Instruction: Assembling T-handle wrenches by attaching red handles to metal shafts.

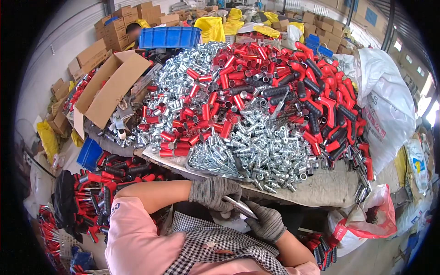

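Note:
Grey knit gloves cover both hands, which meet over my lap just below the table's front edge. Between them is a short shiny metal tube, slanting down to the right. My left hand is closed round its upper end, and my right hand grips the lower end. The gloved fingers partly hide both ends. Closest to the hands on the table is a heap of silver threaded fittings, beside a tray of thin metal pins.
Red sleeves and red-and-black handles are piled behind the fittings. An open cardboard box stands left and a blue crate at the back. White sacks line the right. More handles lie low at left.

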Demonstrator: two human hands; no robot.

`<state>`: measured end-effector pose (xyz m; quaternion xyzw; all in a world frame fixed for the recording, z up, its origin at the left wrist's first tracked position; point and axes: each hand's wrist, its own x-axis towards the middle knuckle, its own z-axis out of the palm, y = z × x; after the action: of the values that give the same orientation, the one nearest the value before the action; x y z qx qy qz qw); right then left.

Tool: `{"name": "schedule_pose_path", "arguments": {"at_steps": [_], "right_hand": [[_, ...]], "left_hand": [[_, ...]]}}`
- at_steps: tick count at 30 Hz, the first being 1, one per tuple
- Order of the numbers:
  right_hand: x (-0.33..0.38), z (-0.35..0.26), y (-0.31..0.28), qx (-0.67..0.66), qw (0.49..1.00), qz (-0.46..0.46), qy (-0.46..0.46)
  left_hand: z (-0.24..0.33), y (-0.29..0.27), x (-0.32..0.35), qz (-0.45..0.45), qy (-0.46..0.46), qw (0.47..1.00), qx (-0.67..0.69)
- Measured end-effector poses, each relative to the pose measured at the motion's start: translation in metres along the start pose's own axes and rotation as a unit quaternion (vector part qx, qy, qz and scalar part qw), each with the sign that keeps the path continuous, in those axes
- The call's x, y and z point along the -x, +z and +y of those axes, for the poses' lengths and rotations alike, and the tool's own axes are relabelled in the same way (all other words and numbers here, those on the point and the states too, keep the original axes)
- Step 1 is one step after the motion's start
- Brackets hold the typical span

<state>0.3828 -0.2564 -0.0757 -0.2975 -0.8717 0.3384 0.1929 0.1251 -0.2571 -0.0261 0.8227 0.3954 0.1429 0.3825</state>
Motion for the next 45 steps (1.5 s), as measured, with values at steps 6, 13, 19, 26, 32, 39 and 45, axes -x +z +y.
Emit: {"name": "schedule_pose_path", "arguments": {"at_steps": [6,13,19,26,32,39,45], "right_hand": [[-0.003,0.001,-0.005,-0.063,0.998,-0.013,0.01],[-0.005,0.015,-0.004,-0.02,1.0,0.006,-0.004],[0.002,0.0,-0.021,-0.052,0.998,-0.005,0.034],[0.012,-0.007,-0.021,-0.12,0.991,0.05,0.014],[0.019,-0.007,-0.025,-0.07,0.996,0.056,0.014],[0.035,0.009,-0.019,-0.021,0.988,0.152,-0.02],[0.057,0.035,-0.011,-0.215,0.942,0.245,0.081]], "left_hand": [[0.004,-0.005,-0.008,-0.005,0.0,1.0,-0.004],[0.004,-0.011,-0.026,0.024,0.06,0.997,-0.043],[0.008,-0.017,-0.036,-0.025,0.052,0.998,-0.006],[0.022,-0.015,-0.036,-0.032,-0.007,0.999,0.003],[0.013,-0.005,-0.039,-0.021,0.084,0.996,-0.019],[0.029,-0.015,-0.072,-0.054,0.131,0.989,-0.03],[0.034,-0.043,-0.198,0.148,0.205,0.956,-0.151]]}}
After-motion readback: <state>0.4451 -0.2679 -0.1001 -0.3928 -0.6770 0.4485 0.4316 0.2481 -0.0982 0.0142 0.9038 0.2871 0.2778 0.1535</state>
